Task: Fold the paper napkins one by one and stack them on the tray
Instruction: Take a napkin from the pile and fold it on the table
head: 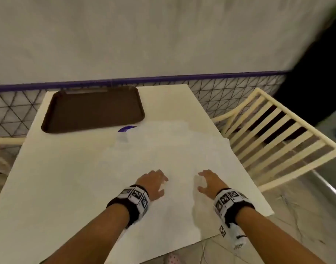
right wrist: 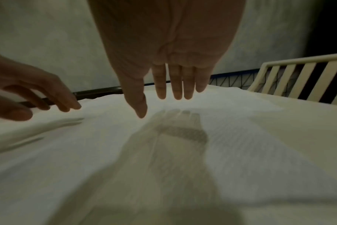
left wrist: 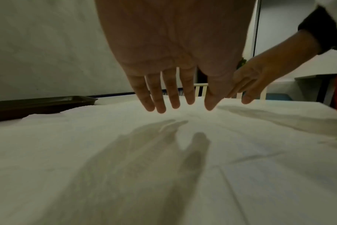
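While my left hand [head: 153, 182] and right hand [head: 209, 181] hover released, holding nothing, the napkins [head: 173, 145] lie spread on the table [head: 49, 187], tray [head: 94, 111] at far left.

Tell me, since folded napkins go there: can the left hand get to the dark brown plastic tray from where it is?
Probably yes. The left hand hovers open over the white paper napkin, and only bare table lies between it and the dark brown plastic tray.
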A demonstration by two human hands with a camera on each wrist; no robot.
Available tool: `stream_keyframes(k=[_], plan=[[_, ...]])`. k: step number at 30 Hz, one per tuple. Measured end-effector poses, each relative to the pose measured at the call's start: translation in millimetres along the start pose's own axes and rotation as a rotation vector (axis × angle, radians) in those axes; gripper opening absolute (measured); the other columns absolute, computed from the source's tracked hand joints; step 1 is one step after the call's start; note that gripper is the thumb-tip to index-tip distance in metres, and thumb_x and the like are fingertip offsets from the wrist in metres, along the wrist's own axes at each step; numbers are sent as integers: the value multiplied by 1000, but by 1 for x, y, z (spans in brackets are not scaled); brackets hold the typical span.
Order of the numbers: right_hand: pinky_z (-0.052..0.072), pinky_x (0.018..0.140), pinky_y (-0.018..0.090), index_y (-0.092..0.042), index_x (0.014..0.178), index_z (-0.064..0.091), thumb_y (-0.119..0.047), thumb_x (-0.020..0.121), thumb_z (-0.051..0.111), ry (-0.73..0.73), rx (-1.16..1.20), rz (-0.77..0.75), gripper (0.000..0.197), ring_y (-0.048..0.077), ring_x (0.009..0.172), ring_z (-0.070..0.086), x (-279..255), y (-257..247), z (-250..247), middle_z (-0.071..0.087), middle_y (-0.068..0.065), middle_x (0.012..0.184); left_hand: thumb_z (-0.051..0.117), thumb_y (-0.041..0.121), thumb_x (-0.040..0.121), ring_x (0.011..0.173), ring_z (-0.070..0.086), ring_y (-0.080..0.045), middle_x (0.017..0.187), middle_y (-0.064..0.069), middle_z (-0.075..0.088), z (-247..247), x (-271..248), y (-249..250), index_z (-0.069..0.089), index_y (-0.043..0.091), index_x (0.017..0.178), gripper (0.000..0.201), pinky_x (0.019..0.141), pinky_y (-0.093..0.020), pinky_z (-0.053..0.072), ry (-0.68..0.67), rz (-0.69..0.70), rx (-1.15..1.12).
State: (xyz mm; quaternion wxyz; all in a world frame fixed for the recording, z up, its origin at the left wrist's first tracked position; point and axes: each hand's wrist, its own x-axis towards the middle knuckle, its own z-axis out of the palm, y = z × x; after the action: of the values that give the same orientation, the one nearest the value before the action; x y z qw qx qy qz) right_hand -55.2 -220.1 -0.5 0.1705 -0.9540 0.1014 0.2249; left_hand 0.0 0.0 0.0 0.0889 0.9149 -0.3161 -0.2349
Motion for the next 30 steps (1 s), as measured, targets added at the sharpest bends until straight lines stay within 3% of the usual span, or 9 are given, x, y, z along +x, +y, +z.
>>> stream_keyframes(k=[3,9,14,18,23,27,29,30], plan=[[26,111,26,-13,141,33,-25,93,53,71,77,39,54,21,136,32,29,19,-13,29,5,149,44,34,95,129,37,-19,141,0,36,-7,24,5,35,20,139,47,105,-32,33,40,-120,-60],[32,109,29,-15,141,33,-27,89,58,53,80,13,58,21,133,35,78,42,-41,30,3,146,48,38,92,133,31,-19,144,0,32,-26,66,5,26,20,144,59,109,-32,31,86,-313,-140],[28,111,30,-20,144,26,-33,81,68,-74,2,-185,77,20,136,29,107,32,-53,28,-2,148,55,41,89,133,27,-19,147,2,26,-26,81,11,21,19,146,70,109,-31,30,41,-305,-158],[27,111,34,-19,145,23,-42,78,68,-122,-202,-228,85,23,136,26,119,19,-54,25,2,147,57,36,89,135,25,-20,149,1,25,-30,87,19,15,19,148,75,111,-31,28,17,-293,-194],[29,106,34,-20,131,41,-43,77,68,-141,-240,-217,64,23,127,33,121,15,-56,39,2,135,59,28,89,132,35,-22,143,-5,38,-33,97,23,12,20,148,76,110,-31,29,7,-378,-398],[26,106,32,-20,131,48,-39,84,63,-168,-214,-225,53,23,129,31,118,14,-62,44,2,134,64,22,86,124,47,-26,137,-13,47,-33,108,28,25,18,144,71,100,-26,36,11,-451,-587],[28,103,30,-22,118,56,-36,85,62,-171,-153,-247,35,21,124,36,114,14,-74,50,2,119,66,22,85,123,48,-23,135,-9,49,-37,111,32,39,16,138,60,97,-23,37,13,-445,-582],[32,98,30,-27,100,58,-35,85,63,-164,-130,-253,18,21,118,42,111,13,-84,50,1,107,66,22,85,123,48,-22,134,-8,52,-41,111,33,46,14,133,53,96,-21,37,15,-425,-545]])
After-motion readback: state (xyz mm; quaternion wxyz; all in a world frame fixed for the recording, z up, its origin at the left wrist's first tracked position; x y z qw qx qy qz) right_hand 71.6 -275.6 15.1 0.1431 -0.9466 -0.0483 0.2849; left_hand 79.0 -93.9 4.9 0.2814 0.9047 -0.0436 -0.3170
